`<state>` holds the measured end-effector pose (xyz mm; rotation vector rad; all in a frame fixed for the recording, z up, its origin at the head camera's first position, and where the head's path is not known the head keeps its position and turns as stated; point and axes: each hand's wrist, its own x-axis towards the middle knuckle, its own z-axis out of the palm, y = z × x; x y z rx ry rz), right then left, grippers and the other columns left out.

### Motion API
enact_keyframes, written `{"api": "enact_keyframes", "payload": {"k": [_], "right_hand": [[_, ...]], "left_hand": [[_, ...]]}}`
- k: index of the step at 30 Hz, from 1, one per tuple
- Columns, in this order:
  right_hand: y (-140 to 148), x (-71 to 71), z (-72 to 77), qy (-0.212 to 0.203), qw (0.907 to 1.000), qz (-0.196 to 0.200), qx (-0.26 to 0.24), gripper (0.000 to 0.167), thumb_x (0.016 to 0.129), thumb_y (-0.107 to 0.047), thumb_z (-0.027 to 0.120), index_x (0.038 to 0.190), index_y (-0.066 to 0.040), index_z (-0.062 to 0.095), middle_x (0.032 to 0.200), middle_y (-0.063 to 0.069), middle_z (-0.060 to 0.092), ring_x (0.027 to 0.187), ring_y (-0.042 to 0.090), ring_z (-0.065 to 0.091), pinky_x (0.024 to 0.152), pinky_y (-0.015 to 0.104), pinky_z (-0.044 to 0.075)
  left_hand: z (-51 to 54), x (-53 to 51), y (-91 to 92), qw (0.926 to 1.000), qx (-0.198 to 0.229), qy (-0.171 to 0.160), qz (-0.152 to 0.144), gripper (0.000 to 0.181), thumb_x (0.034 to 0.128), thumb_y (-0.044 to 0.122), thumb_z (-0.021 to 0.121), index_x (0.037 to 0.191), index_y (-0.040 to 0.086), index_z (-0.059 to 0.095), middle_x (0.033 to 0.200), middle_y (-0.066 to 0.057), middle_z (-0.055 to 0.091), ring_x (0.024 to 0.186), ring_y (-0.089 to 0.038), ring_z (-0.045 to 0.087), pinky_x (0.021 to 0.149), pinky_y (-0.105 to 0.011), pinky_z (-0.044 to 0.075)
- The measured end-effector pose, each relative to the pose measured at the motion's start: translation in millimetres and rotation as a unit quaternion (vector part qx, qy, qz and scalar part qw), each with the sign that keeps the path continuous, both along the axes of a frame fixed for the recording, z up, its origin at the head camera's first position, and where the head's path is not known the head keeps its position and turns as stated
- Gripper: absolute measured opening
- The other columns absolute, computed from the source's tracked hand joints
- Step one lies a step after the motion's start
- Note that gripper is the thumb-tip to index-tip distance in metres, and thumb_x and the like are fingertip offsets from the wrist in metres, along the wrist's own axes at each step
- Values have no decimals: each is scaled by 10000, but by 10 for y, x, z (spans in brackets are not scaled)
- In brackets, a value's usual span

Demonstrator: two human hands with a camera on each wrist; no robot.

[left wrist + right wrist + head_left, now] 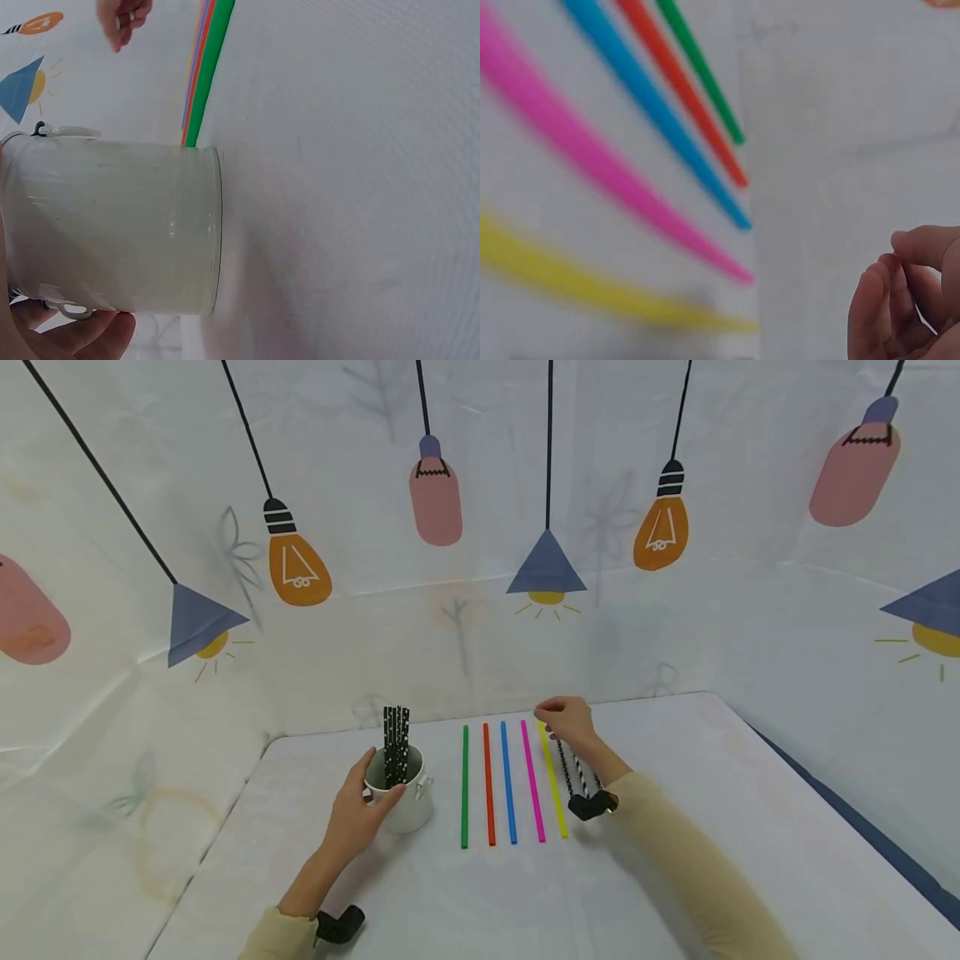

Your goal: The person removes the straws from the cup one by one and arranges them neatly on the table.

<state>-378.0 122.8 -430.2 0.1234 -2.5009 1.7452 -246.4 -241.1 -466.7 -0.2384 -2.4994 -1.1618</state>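
On the left, my left hand [356, 810] grips a small white metal pail [411, 810] standing upright, thumb on the near rim and fingers round the far side. A bundle of black straws with white dots [396, 747] stands inside it. My right hand [566, 718] hovers near the far end of a yellow straw [553, 781]. In the right wrist view its fingers [874, 307] are curled, thumb tip meeting a fingertip, with nothing visible between them. Pink [532, 781], blue [508, 781], red [489, 785] and green straws [465, 785] lie in a spaced row.
Black-and-white patterned straws [579, 772] lie right of the yellow one, partly hidden by my right wrist and its black camera [591, 805]. A white cloth covers the table [465, 910]. Behind it hangs a white backdrop [480, 643] printed with lamps.
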Motion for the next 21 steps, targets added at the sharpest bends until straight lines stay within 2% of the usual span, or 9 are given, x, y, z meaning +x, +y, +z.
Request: {"api": "enact_keyframes", "payload": {"k": [2, 6, 13, 17, 21], "right_hand": [[-176, 54, 84, 48, 9998, 176, -74, 226, 931, -201, 666, 1069, -27, 703, 1042, 176, 668, 886, 376, 622, 643, 299, 555], [-511, 136, 216, 103, 9987, 444, -208, 193, 922, -202, 681, 1032, -48, 720, 988, 134, 682, 797, 311, 629, 615, 285, 549], [-1026, 241, 375, 162, 9944, 997, -311, 186, 911, -194, 695, 1023, -50, 731, 904, 52, 685, 740, 286, 622, 645, 376, 563], [-1276, 312, 451, 213, 9920, 1234, -141, 182, 901, -214, 710, 1017, -77, 738, 891, 56, 691, 689, 227, 604, 613, 335, 555], [-1483, 390, 473, 138, 9872, 1590, -28, 189, 889, -208, 727, 1033, -85, 736, 913, 110, 694, 682, 237, 601, 604, 313, 555]], "left_hand": [[-4, -2, -6, 10000, 5, -18, 1, 853, 894, 464, 677, 1517, 50, 268, 1483, -203, 370, 1311, -372, 413, 918, -535, 477], [-15, -5, -17, 10000, 11, -11, -16, 852, 893, 465, 677, 1517, 53, 268, 1485, -201, 369, 1316, -371, 409, 920, -532, 477], [-36, 12, -28, 10000, -17, 49, -32, 842, 895, 457, 678, 1516, 57, 274, 1482, -197, 375, 1307, -368, 420, 913, -522, 485], [-31, -1, -24, 9999, -14, 80, -63, 840, 898, 464, 672, 1516, 56, 274, 1480, -193, 377, 1300, -362, 428, 914, -526, 482], [-27, -4, -31, 10000, -3, 69, -61, 846, 896, 469, 671, 1516, 53, 272, 1479, -190, 379, 1294, -358, 435, 914, -526, 481]]}}
